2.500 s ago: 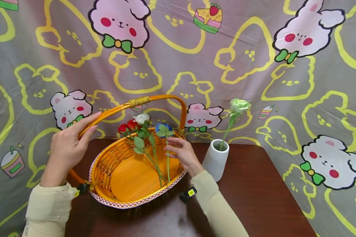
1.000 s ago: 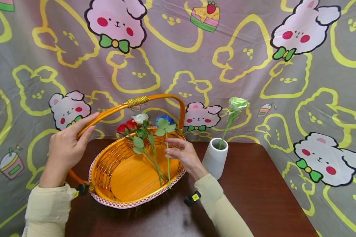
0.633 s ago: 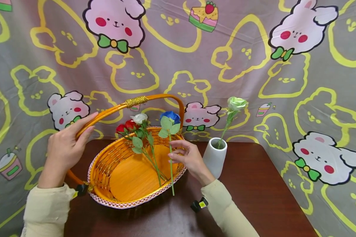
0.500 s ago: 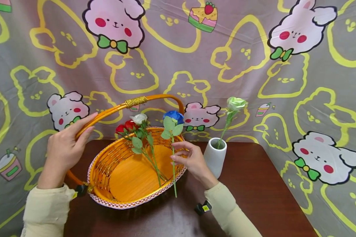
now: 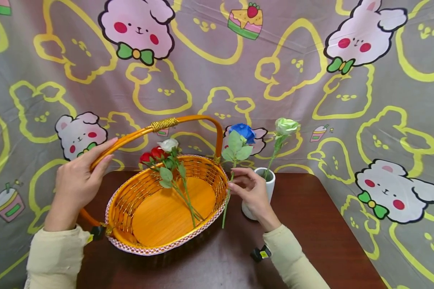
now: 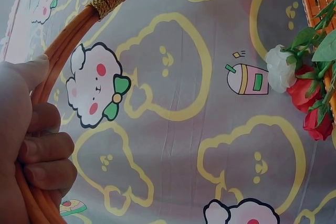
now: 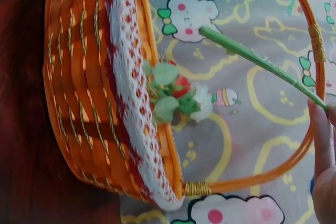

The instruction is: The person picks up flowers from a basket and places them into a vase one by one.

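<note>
My left hand [image 5: 74, 186] grips the arched handle [image 6: 79, 30] of an orange woven basket [image 5: 113, 224]; in the left wrist view its fingers curl round the cane. Between thumb and fingers, my right hand [image 5: 253, 192] pinches the green stem [image 7: 257, 61] of a blue rose [image 5: 242, 133]. The rose stands upright just right of the basket, its leaves below the bloom and its stem end hanging free beside the rim. Inside the basket lean two red roses [image 5: 155, 154] and a white rose [image 5: 168, 145], their stems crossing on the basket floor.
Behind my right hand stands a white vase [image 5: 269, 182] holding a pale green rose [image 5: 286, 126]. Basket and vase are on a dark brown table [image 5: 311, 224]. A patterned cloth [image 5: 209, 72] hangs close behind and along the sides.
The blue rose has come up out of the basket and moved right past its rim in my right hand, now overlapping the vase. My left hand stays on the handle.
</note>
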The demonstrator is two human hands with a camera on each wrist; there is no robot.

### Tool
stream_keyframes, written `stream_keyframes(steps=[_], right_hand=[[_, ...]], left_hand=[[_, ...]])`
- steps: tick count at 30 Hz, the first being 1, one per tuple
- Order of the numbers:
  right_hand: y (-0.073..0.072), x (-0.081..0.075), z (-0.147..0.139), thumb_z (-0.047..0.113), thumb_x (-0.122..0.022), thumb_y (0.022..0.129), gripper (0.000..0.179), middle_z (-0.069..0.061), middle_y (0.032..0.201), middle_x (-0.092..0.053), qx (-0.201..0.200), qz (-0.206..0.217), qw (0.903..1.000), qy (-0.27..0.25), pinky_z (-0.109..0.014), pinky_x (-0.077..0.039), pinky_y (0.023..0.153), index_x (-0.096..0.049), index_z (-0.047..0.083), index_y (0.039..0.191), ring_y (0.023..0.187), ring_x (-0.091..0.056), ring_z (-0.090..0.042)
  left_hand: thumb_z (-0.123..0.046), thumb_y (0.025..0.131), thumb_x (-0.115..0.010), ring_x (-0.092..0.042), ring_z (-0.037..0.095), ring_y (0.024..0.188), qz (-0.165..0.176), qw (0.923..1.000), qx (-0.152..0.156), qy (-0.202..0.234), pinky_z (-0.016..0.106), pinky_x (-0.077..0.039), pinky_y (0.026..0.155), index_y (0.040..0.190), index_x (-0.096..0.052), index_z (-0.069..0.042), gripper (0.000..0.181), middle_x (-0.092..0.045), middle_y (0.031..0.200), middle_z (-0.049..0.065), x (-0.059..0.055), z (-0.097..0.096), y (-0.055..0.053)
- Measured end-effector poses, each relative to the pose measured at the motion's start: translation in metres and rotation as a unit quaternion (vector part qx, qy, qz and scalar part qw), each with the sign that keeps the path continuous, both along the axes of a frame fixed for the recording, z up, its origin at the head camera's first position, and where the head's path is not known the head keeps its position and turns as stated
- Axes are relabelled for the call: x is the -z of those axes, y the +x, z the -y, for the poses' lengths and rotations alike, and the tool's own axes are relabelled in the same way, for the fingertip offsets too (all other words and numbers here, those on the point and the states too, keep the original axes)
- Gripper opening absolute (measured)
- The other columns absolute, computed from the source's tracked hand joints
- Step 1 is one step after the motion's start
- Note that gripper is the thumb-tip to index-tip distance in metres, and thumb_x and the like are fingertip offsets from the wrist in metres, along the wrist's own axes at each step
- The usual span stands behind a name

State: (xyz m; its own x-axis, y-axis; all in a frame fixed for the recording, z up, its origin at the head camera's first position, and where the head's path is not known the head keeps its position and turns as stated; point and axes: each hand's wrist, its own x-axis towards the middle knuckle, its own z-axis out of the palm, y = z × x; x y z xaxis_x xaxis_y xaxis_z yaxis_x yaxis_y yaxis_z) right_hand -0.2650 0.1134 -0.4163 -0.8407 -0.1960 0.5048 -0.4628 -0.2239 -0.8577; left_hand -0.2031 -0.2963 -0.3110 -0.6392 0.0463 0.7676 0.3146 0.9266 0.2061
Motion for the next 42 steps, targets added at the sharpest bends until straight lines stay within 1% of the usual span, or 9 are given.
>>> stream_keyframes(steps=[5,12,16,22,30,34,37,40,42], right_hand=[[-0.003,-0.005,-0.013,-0.012,-0.070,0.091,0.040,-0.005,0.117,-0.067,0.047,-0.008,0.9973,-0.056,-0.040,-0.063,0.075,-0.063,-0.006,0.130,0.091,-0.072,-0.016],[-0.011,-0.012,-0.028,-0.018,-0.068,0.089,0.042,-0.008,0.113,-0.066,0.113,-0.036,0.9864,-0.114,-0.038,-0.063,0.074,-0.060,-0.010,0.130,0.088,-0.073,-0.016],[-0.015,-0.012,-0.034,-0.017,-0.069,0.089,0.046,-0.008,0.111,-0.065,0.132,-0.043,0.9811,-0.135,-0.035,-0.063,0.074,-0.053,-0.018,0.132,0.090,-0.074,-0.018],[-0.017,-0.015,-0.047,-0.019,-0.070,0.087,0.043,-0.008,0.112,-0.068,0.171,-0.054,0.9702,-0.163,-0.026,-0.061,0.070,-0.060,-0.013,0.129,0.091,-0.076,-0.018],[-0.021,-0.022,-0.062,-0.021,-0.070,0.085,0.049,-0.013,0.110,-0.068,0.179,-0.078,0.9604,-0.199,-0.026,-0.061,0.067,-0.052,-0.023,0.130,0.086,-0.075,-0.018],[-0.019,-0.024,-0.067,-0.023,-0.070,0.084,0.047,-0.011,0.104,-0.070,0.169,-0.100,0.9680,-0.156,-0.028,-0.061,0.067,-0.053,-0.024,0.128,0.085,-0.075,-0.020],[-0.016,-0.024,-0.069,-0.023,-0.070,0.083,0.044,-0.009,0.100,-0.070,0.169,-0.128,0.9720,-0.102,-0.028,-0.062,0.068,-0.057,-0.023,0.125,0.083,-0.076,-0.018],[-0.014,-0.026,-0.070,-0.022,-0.071,0.083,0.041,-0.009,0.098,-0.070,0.177,-0.159,0.9684,-0.074,-0.028,-0.062,0.068,-0.060,-0.021,0.123,0.083,-0.076,-0.017],[-0.014,-0.028,-0.070,-0.019,-0.073,0.083,0.040,-0.011,0.096,-0.071,0.191,-0.175,0.9626,-0.079,-0.028,-0.062,0.069,-0.062,-0.020,0.122,0.082,-0.077,-0.017]], left_hand=[[-0.036,0.104,-0.062,-0.025,0.008,0.047,0.003,1.0000,0.001,0.004,0.031,-0.025,0.047,0.144,-0.064,-0.028,0.041,-0.040,0.061,0.001,0.001,-0.001,0.000],[-0.036,0.104,-0.062,-0.024,0.005,0.048,0.005,1.0000,-0.005,0.003,0.031,-0.025,0.048,0.143,-0.064,-0.026,0.040,-0.041,0.060,0.001,0.000,0.003,0.000],[-0.038,0.104,-0.060,-0.024,0.005,0.048,0.004,0.9999,-0.013,-0.002,0.032,-0.024,0.049,0.143,-0.064,-0.026,0.040,-0.039,0.059,0.000,-0.003,0.006,0.002],[-0.038,0.105,-0.060,-0.024,0.005,0.048,0.012,0.9999,-0.008,0.001,0.031,-0.025,0.048,0.144,-0.063,-0.025,0.041,-0.040,0.059,0.001,-0.002,0.003,0.001],[-0.037,0.105,-0.060,-0.023,0.004,0.047,0.010,0.9999,-0.008,0.007,0.030,-0.024,0.047,0.143,-0.064,-0.024,0.041,-0.040,0.059,0.001,0.000,0.001,0.000],[-0.037,0.104,-0.061,-0.021,0.003,0.046,0.008,0.9999,-0.006,0.007,0.029,-0.023,0.047,0.143,-0.064,-0.024,0.041,-0.040,0.059,0.001,0.000,0.001,0.000],[-0.037,0.105,-0.060,-0.021,0.003,0.046,0.009,0.9999,-0.006,0.007,0.029,-0.023,0.046,0.143,-0.064,-0.024,0.041,-0.040,0.059,0.002,0.000,0.001,-0.001],[-0.037,0.105,-0.060,-0.022,0.004,0.046,0.013,0.9999,-0.006,0.007,0.030,-0.023,0.047,0.144,-0.064,-0.024,0.041,-0.041,0.060,0.002,0.000,0.001,-0.001],[-0.038,0.105,-0.059,-0.022,0.004,0.046,0.013,0.9999,-0.006,0.007,0.030,-0.023,0.047,0.144,-0.063,-0.025,0.042,-0.040,0.060,0.002,0.000,0.002,-0.001]])
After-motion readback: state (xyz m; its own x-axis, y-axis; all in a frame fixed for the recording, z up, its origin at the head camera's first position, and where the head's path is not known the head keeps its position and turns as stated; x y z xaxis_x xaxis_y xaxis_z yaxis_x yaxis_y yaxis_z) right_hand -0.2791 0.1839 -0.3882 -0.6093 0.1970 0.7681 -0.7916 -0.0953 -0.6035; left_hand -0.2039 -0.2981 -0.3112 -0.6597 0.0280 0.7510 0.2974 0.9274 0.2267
